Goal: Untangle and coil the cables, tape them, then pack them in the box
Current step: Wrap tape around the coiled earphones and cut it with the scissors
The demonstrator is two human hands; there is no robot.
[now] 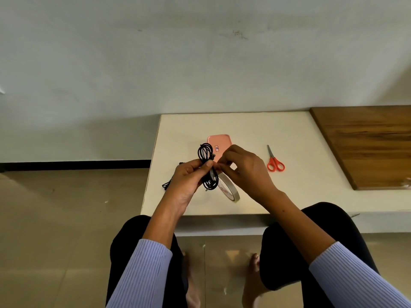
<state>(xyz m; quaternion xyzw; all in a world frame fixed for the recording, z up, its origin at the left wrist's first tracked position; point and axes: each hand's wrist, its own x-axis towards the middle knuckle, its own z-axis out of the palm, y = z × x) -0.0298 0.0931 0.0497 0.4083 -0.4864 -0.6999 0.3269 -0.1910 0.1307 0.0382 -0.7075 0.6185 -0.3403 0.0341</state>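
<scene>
Left hand [189, 177] round coiled black cable [208, 167]; unreadable label on pink box [219, 144]

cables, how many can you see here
2: a coiled black cable held in the left hand, and another black cable on the table behind that hand, partly hidden.

- The person is wearing a pale lavender ribbed top; its left sleeve [144, 272] and right sleeve [355, 278] are ending partway up the forearms, leaving wrists bare.
- Black trousers [289, 247] are covering both legs.
- The feet [251, 283] are going bare on the tiled floor.
</scene>
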